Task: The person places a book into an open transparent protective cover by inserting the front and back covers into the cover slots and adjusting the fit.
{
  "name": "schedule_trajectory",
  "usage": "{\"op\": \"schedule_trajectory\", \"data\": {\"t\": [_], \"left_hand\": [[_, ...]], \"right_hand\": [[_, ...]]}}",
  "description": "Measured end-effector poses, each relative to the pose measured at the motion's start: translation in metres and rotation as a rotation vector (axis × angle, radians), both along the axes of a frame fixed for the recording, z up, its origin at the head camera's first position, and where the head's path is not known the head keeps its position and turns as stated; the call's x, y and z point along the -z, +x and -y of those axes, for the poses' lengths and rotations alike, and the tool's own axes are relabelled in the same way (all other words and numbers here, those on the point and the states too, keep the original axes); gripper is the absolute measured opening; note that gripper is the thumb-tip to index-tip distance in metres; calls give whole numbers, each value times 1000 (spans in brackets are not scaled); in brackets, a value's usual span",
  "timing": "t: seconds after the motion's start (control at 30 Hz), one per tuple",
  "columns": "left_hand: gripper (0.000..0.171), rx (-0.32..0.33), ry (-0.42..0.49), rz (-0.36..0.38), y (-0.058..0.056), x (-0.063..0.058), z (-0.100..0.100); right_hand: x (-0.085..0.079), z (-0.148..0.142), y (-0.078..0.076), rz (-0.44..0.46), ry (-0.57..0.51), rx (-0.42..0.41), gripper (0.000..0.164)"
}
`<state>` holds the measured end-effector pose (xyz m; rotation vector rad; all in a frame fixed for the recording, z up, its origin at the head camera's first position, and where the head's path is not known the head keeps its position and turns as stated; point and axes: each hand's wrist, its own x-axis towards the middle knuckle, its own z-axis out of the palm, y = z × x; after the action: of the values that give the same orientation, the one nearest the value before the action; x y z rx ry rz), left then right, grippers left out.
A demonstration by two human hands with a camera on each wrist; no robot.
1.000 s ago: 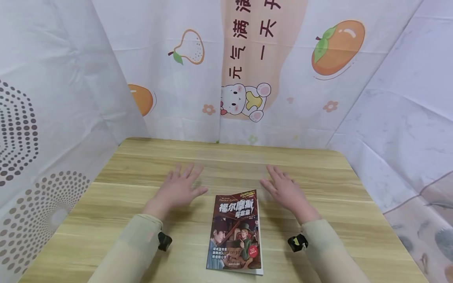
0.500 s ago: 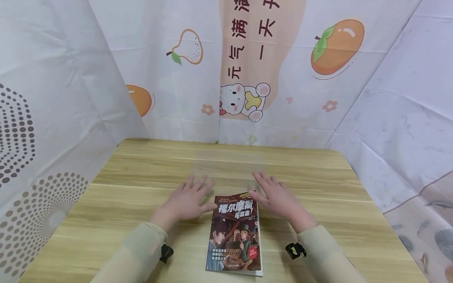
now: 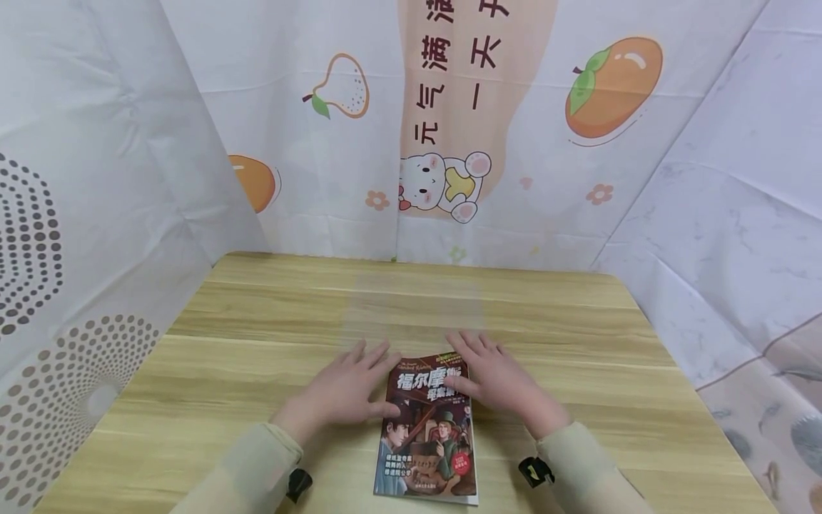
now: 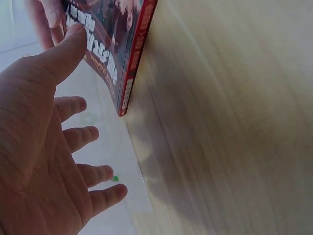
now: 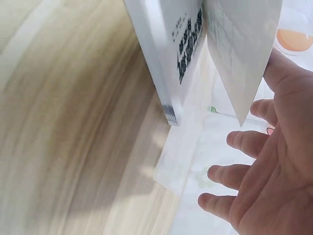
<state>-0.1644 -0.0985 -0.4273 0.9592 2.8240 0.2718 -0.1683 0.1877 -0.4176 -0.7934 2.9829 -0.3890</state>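
A paperback book (image 3: 427, 450) with a dark red illustrated cover lies on the wooden table, its cover facing up. My left hand (image 3: 349, 389) is at the book's upper left edge, fingers spread and thumb reaching over the cover. Over the upper right corner is my right hand (image 3: 497, 378), fingers extended, thumb across the title. The left wrist view shows the red spine (image 4: 134, 63) beside the left thumb. In the right wrist view the front cover (image 5: 242, 54) stands lifted away from the white pages (image 5: 159, 63), with the right thumb partly hidden behind it.
A faint translucent sheet (image 3: 414, 303) lies on the table (image 3: 257, 300) beyond the book. Printed white curtains (image 3: 514, 235) hang behind the table and along both sides. A black wrist device (image 3: 536, 471) is strapped at each sleeve.
Both hands have moved inward and toward the person, from either side of the book to over its upper corners. The book has stayed nearly in place.
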Motion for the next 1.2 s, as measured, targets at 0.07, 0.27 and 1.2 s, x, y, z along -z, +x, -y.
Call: {"op": "schedule_trajectory", "data": {"t": [0.07,0.27,1.2], "left_hand": [[92,11,-6,12,3,1,-1],[100,29,4,46,11,1,-3],[109,51,-6,91,14,8,-3]], "right_hand": [[2,0,2,-14,10,-7,80],[9,-2,7,-51,27,-37,87],[26,-4,7,-33,56,-127,87]]}}
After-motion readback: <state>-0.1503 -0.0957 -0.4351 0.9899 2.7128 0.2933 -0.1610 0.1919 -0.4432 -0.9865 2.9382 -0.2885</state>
